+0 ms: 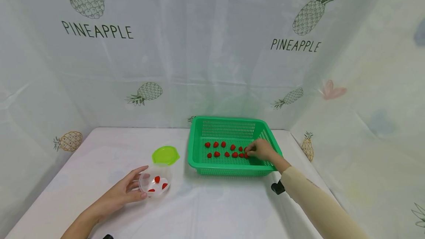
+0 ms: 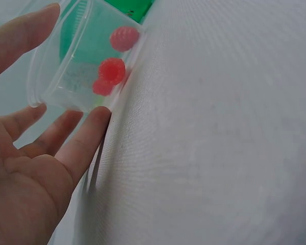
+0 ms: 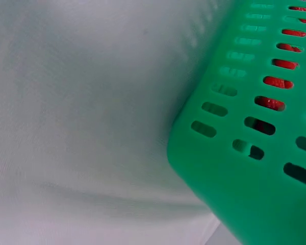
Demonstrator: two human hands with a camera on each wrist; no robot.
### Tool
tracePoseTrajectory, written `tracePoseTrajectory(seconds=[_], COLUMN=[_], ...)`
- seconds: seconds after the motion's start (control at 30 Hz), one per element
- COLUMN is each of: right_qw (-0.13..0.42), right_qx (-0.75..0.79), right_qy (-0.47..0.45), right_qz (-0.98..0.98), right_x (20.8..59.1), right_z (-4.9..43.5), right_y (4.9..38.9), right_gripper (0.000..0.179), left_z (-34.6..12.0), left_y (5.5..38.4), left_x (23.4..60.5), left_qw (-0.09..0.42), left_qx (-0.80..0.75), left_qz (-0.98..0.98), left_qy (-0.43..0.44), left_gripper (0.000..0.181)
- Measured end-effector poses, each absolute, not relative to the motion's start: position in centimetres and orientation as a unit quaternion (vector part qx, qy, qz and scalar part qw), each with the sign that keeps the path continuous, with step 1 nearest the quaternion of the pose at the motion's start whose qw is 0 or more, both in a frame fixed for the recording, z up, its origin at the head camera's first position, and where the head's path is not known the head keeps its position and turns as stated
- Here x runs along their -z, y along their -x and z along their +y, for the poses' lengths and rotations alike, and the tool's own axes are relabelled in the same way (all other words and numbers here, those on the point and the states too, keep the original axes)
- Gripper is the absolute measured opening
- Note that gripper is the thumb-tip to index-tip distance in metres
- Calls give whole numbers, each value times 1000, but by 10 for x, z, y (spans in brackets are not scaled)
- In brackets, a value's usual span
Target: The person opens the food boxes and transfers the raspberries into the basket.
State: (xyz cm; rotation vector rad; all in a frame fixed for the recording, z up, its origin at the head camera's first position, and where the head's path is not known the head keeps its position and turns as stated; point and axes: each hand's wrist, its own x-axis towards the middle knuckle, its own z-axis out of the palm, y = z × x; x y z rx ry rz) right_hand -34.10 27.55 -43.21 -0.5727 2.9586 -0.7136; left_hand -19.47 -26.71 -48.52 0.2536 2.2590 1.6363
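Note:
In the head view my left hand [image 1: 123,191] holds a clear plastic cup [image 1: 166,172], thumb on the near side and fingers on the far side. Several red raspberries [image 2: 112,70] lie at the bottom of the cup, seen through its wall in the left wrist view. My right hand [image 1: 262,149] reaches into a green basket [image 1: 229,165] and pinches a raspberry [image 1: 246,155] at the right end of two rows, largely covered by the fingertips. More raspberries [image 1: 217,154] lie spread over the basket floor. The right wrist view shows only the basket's outside, the hand hidden.
A lime-green lid [image 1: 165,155] lies flat just behind the cup, left of the basket. White cloth covers the table [image 1: 212,209]. A pineapple-printed curtain [image 1: 212,54] hangs close behind the basket and along the sides.

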Motion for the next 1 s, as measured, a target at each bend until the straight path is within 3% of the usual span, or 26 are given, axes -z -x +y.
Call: tracePoseTrajectory(seconds=[0.63,1.0], right_qw=[14,-6], right_qx=[242,283], right_qy=[231,296], right_qz=[942,912], right_x=[409,362], right_z=[273,218], right_y=[340,309], right_gripper=[17,29], left_z=[-266,-266], left_y=[194,194], left_x=[487,486], left_qw=[159,154], left_qx=[-570,-575], left_qz=[800,796], left_qy=[-98,-108], left_gripper=[88,89])
